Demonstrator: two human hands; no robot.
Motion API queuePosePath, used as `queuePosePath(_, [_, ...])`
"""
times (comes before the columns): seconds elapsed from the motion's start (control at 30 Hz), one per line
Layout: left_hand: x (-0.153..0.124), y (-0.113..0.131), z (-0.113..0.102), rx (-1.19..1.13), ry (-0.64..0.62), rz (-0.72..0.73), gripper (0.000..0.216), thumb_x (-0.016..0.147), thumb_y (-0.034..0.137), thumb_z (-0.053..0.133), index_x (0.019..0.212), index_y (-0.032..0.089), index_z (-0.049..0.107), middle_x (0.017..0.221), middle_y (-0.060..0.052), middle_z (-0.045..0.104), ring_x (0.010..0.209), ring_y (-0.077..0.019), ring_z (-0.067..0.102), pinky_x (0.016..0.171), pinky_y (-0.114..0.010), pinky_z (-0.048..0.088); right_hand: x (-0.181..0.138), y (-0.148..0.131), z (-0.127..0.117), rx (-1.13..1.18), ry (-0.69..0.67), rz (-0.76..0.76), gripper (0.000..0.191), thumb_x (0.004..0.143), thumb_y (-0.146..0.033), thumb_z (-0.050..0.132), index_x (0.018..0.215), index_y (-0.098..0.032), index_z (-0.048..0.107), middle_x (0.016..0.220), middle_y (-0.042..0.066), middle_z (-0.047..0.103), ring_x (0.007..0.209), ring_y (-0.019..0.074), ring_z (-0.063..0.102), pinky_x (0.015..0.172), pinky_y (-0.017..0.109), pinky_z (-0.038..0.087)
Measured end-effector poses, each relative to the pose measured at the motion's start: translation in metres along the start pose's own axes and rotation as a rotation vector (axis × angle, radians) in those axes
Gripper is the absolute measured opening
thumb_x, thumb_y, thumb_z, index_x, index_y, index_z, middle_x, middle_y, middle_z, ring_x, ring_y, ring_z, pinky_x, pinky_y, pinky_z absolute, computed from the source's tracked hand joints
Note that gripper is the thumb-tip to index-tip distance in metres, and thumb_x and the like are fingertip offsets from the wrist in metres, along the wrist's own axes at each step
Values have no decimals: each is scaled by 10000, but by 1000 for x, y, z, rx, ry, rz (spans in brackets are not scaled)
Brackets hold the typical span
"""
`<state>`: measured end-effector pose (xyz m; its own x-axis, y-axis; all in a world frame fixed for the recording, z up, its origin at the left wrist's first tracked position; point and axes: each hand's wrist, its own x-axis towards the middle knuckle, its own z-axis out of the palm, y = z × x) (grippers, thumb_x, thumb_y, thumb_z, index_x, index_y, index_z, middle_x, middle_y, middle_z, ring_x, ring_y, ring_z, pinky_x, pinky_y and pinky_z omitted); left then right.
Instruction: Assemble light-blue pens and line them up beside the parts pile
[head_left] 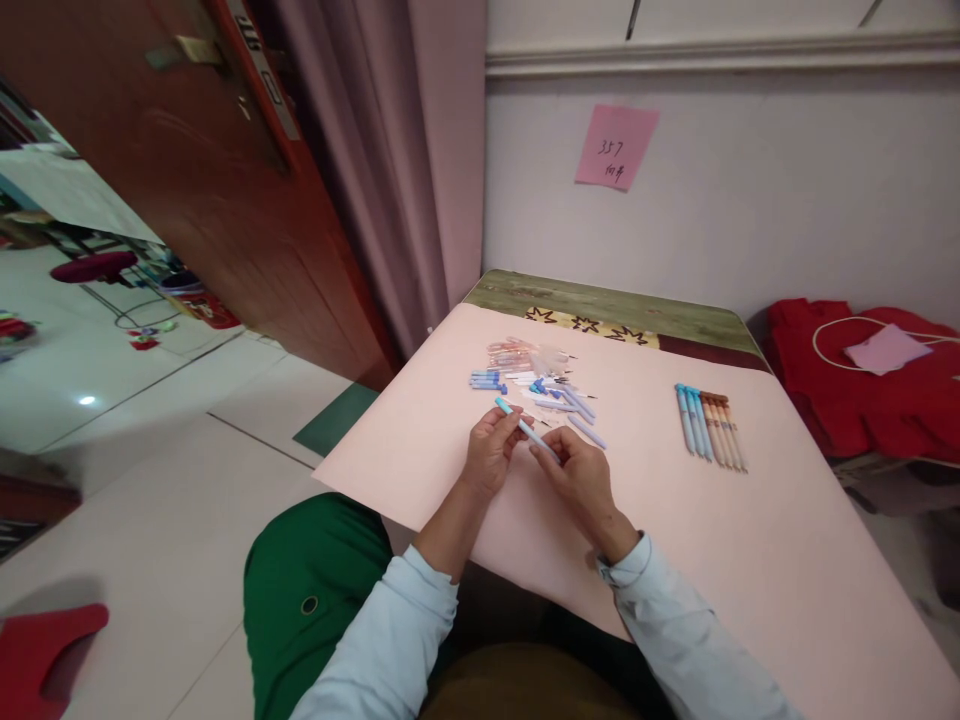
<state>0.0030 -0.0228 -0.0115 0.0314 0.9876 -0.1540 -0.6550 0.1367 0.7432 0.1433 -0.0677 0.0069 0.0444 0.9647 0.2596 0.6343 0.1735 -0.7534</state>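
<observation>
1. Two hands meet over the near middle of the pale pink tabletop (pixel 750 560), both wrists bent inward.
2. Left hand (pixel 491 450) pinches the slim light-blue plastic pen (pixel 525 428) near its upper end.
3. Right hand (pixel 577 478) grips the lower end, fingers curled.
4. Pen's tilted, just short of the loose heap of pen parts (pixel 536 385).

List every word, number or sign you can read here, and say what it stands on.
"357": handwritten on the pink note on the wall; the line beneath is too blurred to read.
Strip on the door: marks too blurred to read.
Blue pen between left hand and right hand: nothing readable.
</observation>
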Motion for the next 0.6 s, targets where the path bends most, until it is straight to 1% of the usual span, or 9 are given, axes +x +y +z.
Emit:
queuePosePath(0.07, [0,0,0,1,-23,-3,302,706,288,802,927,123,680,806,-69,722,727,-130,661,704,-244,504,0,0,1,-5,33,-4,265,859,-479,589,807,-225,641,625,-30,613,547,123,531,555,231,382])
queuePosePath(0.13, [0,-1,0,15,-53,-1,287,694,291,810,890,120,688,823,-77,727,730,-143,665,714,-264,510,0,0,1,-2,59,-6,258,859,-473,590,816,-224,643,640,-27,625,559,123,540,569,232,391])
queuePosePath(0.27, [-1,0,0,60,-70,-13,234,659,253,832,788,102,709,812,-86,731,722,-140,653,748,-276,510,-1,1,2,15,42,0,257,850,-473,605,830,-225,667,627,-22,634,548,123,546,554,231,392])
queuePosePath(0.37, [-2,2,-1,70,-81,-41,215,673,262,820,767,99,716,795,-83,727,716,-136,646,749,-273,507,-2,2,2,114,-22,39,272,862,-479,596,827,-222,680,626,-11,646,549,128,561,542,230,407])
queuePosePath(0.53, [-4,5,-2,98,-119,-61,212,717,285,787,780,99,710,807,-80,719,705,-129,634,717,-262,501,0,5,4,483,-217,129,328,889,-499,553,799,-201,656,629,9,651,531,135,579,535,240,466])
queuePosePath(0.6, [-3,5,-1,96,-116,-57,206,719,283,785,772,105,696,793,-70,709,693,-124,626,698,-256,497,1,6,4,528,-254,138,339,885,-508,556,794,-198,658,622,12,652,524,138,581,533,245,475])
